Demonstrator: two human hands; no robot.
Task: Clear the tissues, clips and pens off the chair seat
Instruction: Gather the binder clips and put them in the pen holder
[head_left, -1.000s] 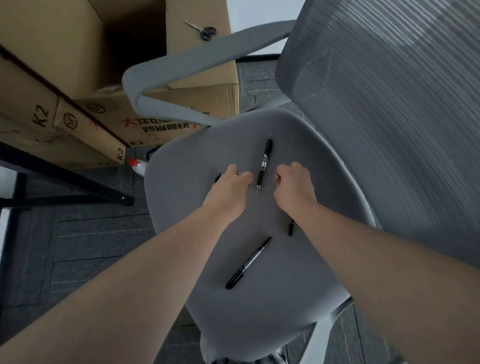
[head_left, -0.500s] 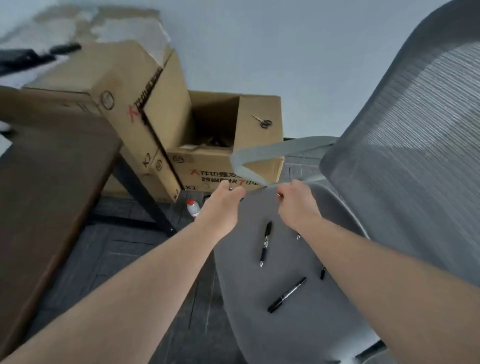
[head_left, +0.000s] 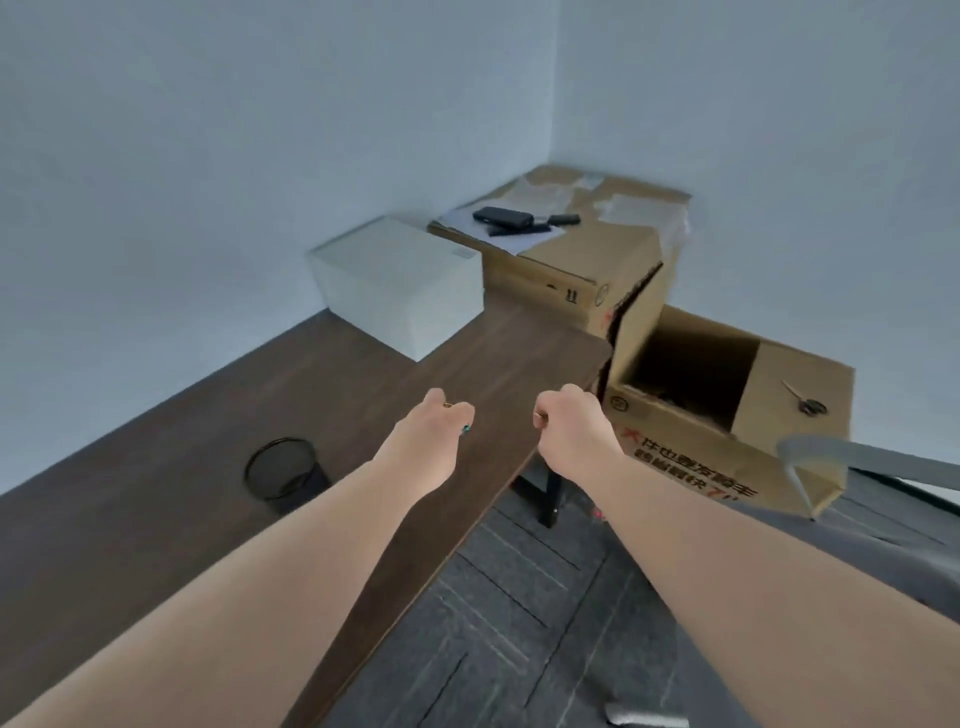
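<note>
Both my hands are held out over the dark wooden desk (head_left: 218, 467). My left hand (head_left: 434, 426) is closed around small clips; a gold tip and a teal bit (head_left: 466, 428) poke out of the fist. My right hand (head_left: 566, 421) is also closed, with a small gold clip (head_left: 540, 415) showing at the fingers. Of the grey chair only the armrest (head_left: 872, 460) and a strip of the seat (head_left: 893, 525) show at the right edge. The pens and tissues are out of view.
A black mesh bin (head_left: 283, 470) stands on the desk left of my left hand. A white box (head_left: 400, 291) sits at the desk's far end. Cardboard boxes (head_left: 597, 260) stand behind; the open one (head_left: 717, 410) has scissors (head_left: 805, 402) on its flap. Grey carpet lies below.
My view has swung left and up from the chair seat to the desk. Both closed hands have travelled from the seat, past the armrest, to above the desk's right end.
</note>
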